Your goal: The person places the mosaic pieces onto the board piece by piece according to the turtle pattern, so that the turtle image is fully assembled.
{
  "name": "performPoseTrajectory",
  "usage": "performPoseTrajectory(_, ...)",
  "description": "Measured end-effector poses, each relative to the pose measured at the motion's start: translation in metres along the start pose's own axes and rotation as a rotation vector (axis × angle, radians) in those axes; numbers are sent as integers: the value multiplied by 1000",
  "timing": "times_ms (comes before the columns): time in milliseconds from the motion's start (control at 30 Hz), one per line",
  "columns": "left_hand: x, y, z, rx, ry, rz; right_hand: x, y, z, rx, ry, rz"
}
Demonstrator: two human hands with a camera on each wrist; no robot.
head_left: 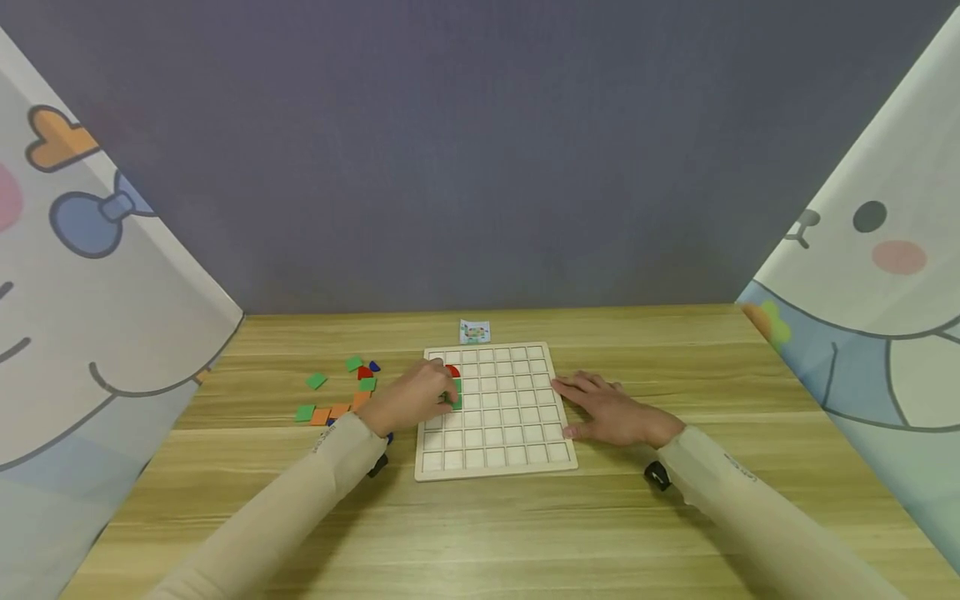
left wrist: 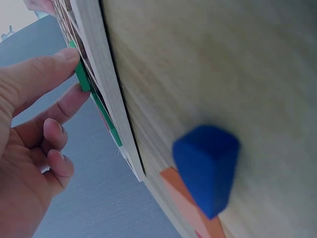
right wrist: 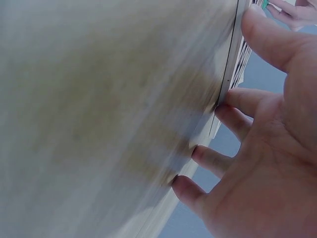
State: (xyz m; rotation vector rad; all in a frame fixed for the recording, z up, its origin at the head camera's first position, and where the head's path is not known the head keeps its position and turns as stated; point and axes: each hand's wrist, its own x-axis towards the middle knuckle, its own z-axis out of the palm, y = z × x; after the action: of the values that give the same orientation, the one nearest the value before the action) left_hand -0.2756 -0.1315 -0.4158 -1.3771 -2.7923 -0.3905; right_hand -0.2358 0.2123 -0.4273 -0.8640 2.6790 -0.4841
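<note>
My left hand point(head_left: 417, 393) is over the left part of a pale wooden grid board point(head_left: 497, 475). In the left wrist view its thumb and a finger pinch a small green square tile point(left wrist: 82, 74), tilted close over the grid. Another green tile point(left wrist: 110, 124) lies in the board beside it. A red rounded piece point(head_left: 453, 371) sits in a cell just beyond, partly hidden by the hand. My right hand point(head_left: 611, 414) lies spread at the board's right edge, with thumb and fingertips against the rim and the other fingertips on the table.
Left of the board, loose green tiles point(head_left: 316, 381), orange tiles point(head_left: 320, 417), a red piece point(head_left: 364, 373) and blue pieces point(left wrist: 208, 166) lie scattered on the wooden table point(head_left: 495, 533). A small patterned card point(head_left: 475, 332) lies behind the board. A grey wall panel point(head_left: 487, 167) stands at the back.
</note>
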Motion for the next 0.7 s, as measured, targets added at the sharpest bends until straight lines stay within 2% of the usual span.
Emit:
performPoseTrajectory(167,0,0,1,25,23,18,0,0,1,-5,4,5)
performPoseTrajectory(433,-1,-1,2,105,72,115,0,1,2,1,0,4)
performPoseTrajectory(533,-2,-1,2,82,74,99,1,1,2,-1,2,-1)
performPoseTrajectory(700,-1,-1,1,57,35,63,1,1,1,-9,8,-5)
